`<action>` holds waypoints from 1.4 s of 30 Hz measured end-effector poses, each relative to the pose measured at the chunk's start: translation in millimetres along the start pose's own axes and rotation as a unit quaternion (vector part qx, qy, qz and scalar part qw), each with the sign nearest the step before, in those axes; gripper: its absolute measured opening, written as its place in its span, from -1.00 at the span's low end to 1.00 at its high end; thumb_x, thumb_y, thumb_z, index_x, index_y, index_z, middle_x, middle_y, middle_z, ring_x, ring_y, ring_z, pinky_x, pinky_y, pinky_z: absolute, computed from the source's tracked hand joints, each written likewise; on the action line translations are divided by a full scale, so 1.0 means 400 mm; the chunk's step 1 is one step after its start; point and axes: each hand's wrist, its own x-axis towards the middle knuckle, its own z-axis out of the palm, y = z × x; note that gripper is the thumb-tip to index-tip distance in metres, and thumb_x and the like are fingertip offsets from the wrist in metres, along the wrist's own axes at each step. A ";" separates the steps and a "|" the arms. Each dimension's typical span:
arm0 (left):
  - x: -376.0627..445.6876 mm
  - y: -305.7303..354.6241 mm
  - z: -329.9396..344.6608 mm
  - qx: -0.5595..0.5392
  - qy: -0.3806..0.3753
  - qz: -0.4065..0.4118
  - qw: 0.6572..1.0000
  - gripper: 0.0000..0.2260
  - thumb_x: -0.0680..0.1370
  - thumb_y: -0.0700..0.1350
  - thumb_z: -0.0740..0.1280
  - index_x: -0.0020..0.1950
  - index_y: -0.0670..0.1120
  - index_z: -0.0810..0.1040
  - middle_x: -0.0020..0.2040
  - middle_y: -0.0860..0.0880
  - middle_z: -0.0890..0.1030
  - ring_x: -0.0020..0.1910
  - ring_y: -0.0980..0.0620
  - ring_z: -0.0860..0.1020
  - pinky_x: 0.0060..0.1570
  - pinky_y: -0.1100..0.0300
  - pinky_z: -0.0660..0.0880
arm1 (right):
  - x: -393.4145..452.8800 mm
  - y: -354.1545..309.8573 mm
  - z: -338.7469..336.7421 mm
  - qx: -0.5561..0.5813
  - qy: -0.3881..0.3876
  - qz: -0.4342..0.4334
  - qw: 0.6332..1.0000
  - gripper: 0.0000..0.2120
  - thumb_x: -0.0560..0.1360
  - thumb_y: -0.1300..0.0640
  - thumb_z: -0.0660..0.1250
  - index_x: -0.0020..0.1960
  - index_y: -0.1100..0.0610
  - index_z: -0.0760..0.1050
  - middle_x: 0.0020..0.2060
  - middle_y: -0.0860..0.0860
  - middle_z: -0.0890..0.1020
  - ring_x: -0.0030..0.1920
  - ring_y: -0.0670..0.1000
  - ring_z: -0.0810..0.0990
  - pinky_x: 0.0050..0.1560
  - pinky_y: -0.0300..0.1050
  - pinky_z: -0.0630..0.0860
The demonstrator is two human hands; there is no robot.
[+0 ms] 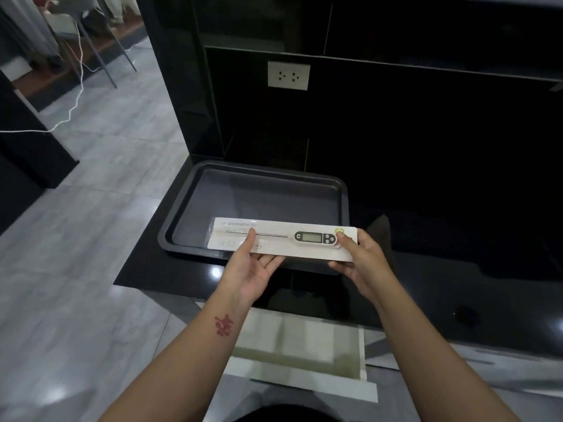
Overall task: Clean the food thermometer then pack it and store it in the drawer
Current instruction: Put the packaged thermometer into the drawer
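Observation:
The white food thermometer (315, 238) with its thin metal probe lies in a flat white package (283, 239) held level over the near edge of a dark baking tray (182, 214). My left hand (254, 263) grips the package from below near its left half, thumb on top by the probe. At the package's right end my right hand (361, 260) holds it, thumb pressing on top beside the thermometer's head. Below my forearms an open white drawer (304, 345) shows under the counter edge.
A glossy black countertop (457, 284) runs to the right under black wall panels. A white double socket (288, 75) sits on the wall. Grey floor tiles lie to the left, with a white cable (76, 95) and chair legs farther back.

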 end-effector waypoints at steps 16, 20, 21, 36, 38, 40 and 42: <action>-0.239 -0.174 -0.199 0.030 0.007 -0.052 0.998 -0.71 0.61 -0.05 0.32 0.25 -0.18 0.54 0.12 -0.21 0.68 0.11 -0.16 0.67 0.08 -0.08 0.62 | -0.294 0.185 -0.018 -0.723 -0.062 -0.250 0.641 -0.14 0.41 -0.36 0.31 0.56 0.00 0.13 0.49 -0.06 0.32 0.48 -0.01 0.25 0.54 -0.01 -0.01; -0.273 -0.200 -0.242 0.034 0.024 -0.068 0.997 -0.67 0.60 -0.05 0.33 0.32 -0.17 0.52 0.11 -0.18 0.70 0.05 -0.15 0.69 -0.05 -0.05 0.66 | -0.326 0.225 -0.019 -0.720 -0.095 -0.207 0.656 -0.23 0.43 -0.23 0.40 0.51 0.02 0.22 0.41 -0.03 0.40 0.38 0.04 0.36 0.39 -0.05 0.25; -0.278 -0.205 -0.251 0.035 0.028 -0.069 0.997 -0.66 0.60 -0.05 0.33 0.33 -0.16 0.51 0.10 -0.17 0.70 0.04 -0.15 0.69 -0.07 -0.05 0.66 | -0.330 0.233 -0.021 -0.716 -0.102 -0.192 0.663 -0.24 0.42 -0.21 0.41 0.50 0.02 0.23 0.38 -0.03 0.41 0.36 0.04 0.37 0.34 -0.05 0.31; -0.246 -0.280 -0.345 0.067 0.207 -0.049 0.975 -0.63 0.61 -0.14 0.32 0.41 -0.12 0.41 0.21 -0.15 0.61 0.11 -0.09 0.63 0.11 0.01 0.59 | -0.276 0.386 -0.087 -0.721 -0.143 -0.124 0.667 -0.32 0.40 -0.13 0.43 0.43 0.06 0.31 0.27 0.00 0.47 0.27 0.04 0.41 0.14 -0.11 0.39; -0.239 -0.290 -0.362 0.158 0.303 0.002 0.940 -0.50 0.60 -0.15 0.34 0.49 -0.12 0.26 0.33 -0.15 0.49 0.22 -0.12 0.55 0.28 0.00 0.48 | -0.261 0.401 -0.101 -0.721 -0.140 -0.114 0.669 -0.34 0.40 -0.12 0.44 0.42 0.06 0.33 0.24 0.01 0.48 0.25 0.04 0.42 0.11 -0.12 0.39; -0.234 -0.299 -0.377 0.310 0.348 0.082 0.881 -0.45 0.58 -0.15 0.36 0.51 -0.15 0.22 0.43 -0.18 0.35 0.34 -0.16 0.44 0.37 0.01 0.38 | -0.239 0.414 -0.111 -0.722 -0.136 -0.103 0.670 -0.34 0.40 -0.11 0.44 0.42 0.07 0.33 0.24 0.02 0.48 0.25 0.05 0.42 0.12 -0.10 0.39; -0.231 -0.310 -0.392 0.482 0.299 0.173 0.805 -0.50 0.58 -0.13 0.35 0.48 -0.18 0.30 0.44 -0.19 0.33 0.40 -0.15 0.36 0.40 0.05 0.32 | -0.218 0.420 -0.115 -0.724 -0.133 -0.097 0.670 -0.33 0.41 -0.11 0.44 0.43 0.07 0.32 0.27 0.02 0.47 0.28 0.06 0.41 0.19 -0.08 0.39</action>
